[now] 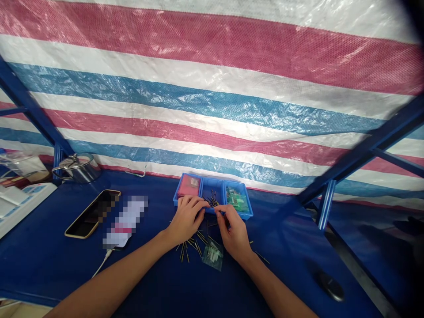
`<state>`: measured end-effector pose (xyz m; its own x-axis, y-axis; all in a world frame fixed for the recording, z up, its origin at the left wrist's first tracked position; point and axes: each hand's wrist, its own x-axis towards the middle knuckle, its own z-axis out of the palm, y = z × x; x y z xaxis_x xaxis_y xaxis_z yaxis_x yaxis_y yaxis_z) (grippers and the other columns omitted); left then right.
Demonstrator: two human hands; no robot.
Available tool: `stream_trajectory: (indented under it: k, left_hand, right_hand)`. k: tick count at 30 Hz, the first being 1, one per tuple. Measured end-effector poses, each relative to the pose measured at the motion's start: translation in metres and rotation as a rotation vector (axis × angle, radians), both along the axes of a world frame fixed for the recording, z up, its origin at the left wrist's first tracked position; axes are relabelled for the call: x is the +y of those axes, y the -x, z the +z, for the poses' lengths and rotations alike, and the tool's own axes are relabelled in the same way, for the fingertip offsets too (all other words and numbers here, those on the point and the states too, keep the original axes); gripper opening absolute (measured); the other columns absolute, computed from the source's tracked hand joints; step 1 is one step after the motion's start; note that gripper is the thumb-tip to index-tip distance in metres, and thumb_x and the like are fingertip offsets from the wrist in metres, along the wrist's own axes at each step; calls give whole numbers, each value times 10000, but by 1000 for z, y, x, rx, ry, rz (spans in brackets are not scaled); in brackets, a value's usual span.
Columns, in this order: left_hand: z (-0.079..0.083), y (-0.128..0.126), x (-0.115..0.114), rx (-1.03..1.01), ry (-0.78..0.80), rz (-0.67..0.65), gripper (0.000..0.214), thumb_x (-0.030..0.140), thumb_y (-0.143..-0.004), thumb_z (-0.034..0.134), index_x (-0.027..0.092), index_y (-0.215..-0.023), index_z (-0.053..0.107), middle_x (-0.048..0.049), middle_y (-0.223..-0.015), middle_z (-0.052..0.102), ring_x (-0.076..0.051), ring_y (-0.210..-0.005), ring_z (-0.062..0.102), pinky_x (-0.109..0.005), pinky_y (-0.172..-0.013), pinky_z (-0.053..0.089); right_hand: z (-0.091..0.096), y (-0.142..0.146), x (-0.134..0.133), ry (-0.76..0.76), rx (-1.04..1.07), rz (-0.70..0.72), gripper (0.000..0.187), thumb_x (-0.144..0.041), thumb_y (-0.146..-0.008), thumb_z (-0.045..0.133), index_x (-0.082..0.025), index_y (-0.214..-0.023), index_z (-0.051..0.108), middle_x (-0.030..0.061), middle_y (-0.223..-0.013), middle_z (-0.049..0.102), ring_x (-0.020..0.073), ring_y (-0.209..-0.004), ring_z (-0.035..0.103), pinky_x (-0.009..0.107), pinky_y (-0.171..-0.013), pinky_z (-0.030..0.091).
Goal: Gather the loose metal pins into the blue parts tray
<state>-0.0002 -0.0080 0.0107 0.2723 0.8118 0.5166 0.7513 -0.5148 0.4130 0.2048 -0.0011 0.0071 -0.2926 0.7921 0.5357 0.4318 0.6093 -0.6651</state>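
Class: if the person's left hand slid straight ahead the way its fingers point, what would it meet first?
Probably the blue plastic three-compartment tray: the left hand has fingertips at its front wall, near the middle compartment; depth unclear.

Both hands [185, 219] [233, 230] meet over dark pins [192, 245] beside blue trays [213, 196].

No legible txt anywhere. The card [125, 222] beside the phone [92, 213] is blurred out, so nothing reads on it. The white device [20, 201] at far left has some blue markings, but they're too small and blurry to make out.
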Motion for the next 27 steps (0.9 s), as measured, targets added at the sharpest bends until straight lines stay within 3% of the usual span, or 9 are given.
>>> stream_trajectory:
  k: [14, 27]
  left_hand:
    - [0, 0, 0, 0, -5, 0, 247, 169, -1080, 496, 282, -1234, 653, -43, -1231, 689, -259, -1130, 555, -437, -944, 402]
    - [-4, 1, 1, 22, -15, 8, 251, 162, -1065, 516, 271, -1251, 646, -49, -1244, 684, -261, -1124, 552, -439, -944, 413]
  right_hand:
    - [0, 1, 0, 7, -42, -1, 292, -235, -1096, 468, -285, -1328, 637, 96, -1270, 664, 261, -1185, 663, 382, -953, 585]
    - [2, 1, 0, 38, -111, 16, 293, -256, -1097, 469, -296, -1336, 634, 96, -1287, 633, 252, -1157, 681, 333, -837, 618]
